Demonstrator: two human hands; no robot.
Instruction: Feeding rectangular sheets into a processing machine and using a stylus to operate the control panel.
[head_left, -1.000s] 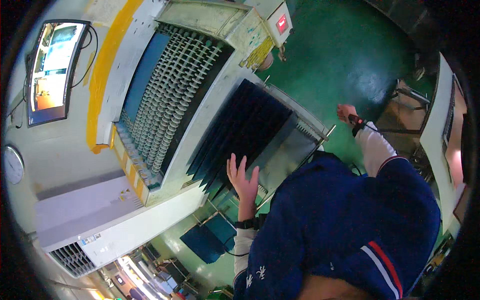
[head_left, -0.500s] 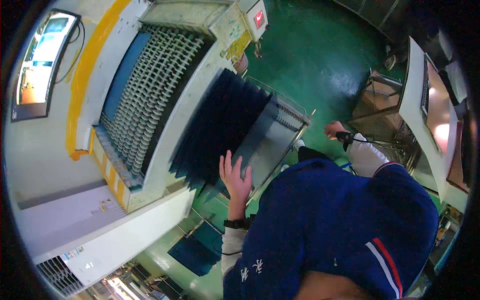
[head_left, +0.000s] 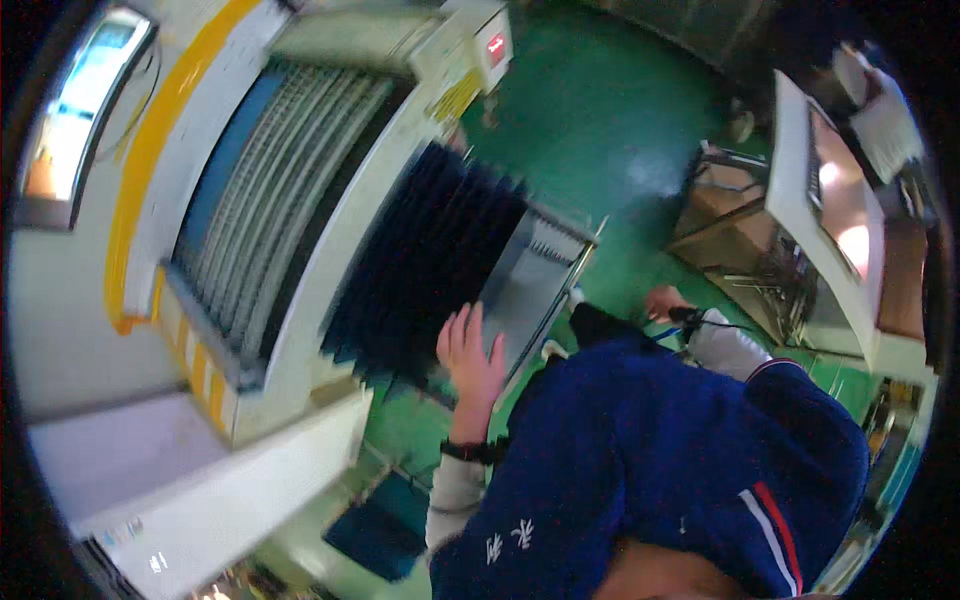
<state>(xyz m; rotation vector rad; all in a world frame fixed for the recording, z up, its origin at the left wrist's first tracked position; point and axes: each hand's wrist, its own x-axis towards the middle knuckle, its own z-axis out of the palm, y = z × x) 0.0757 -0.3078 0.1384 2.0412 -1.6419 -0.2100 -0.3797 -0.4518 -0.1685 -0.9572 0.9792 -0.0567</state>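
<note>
A row of thin dark blue panels point(head_left: 425, 250) stands packed on edge in a metal rack cart point(head_left: 560, 248), beside the roller machine. My left hand point(head_left: 472, 355) is at the near side of these panels, fingers stretched and apart, holding nothing. Whether its fingertips touch the nearest panel cannot be made out. Off to the right, my right hand point(head_left: 667, 302) hangs over the green floor, away from the cart. Its fingers look curled in, blurred, with no object showing in them.
The roller conveyor machine point(head_left: 285, 210) fills the left, with a lit screen point(head_left: 85, 110) beyond it. A control box point(head_left: 490, 45) sits at its corner. At right stand a white-topped table point(head_left: 785, 150) and cardboard point(head_left: 725, 190). Another dark panel point(head_left: 380, 525) lies lower left.
A panel leaning out from the stack's near face now stands closer against the others. The view has shifted, blurring the scene. My left hand stays spread by the stack; the right still hangs aside.
</note>
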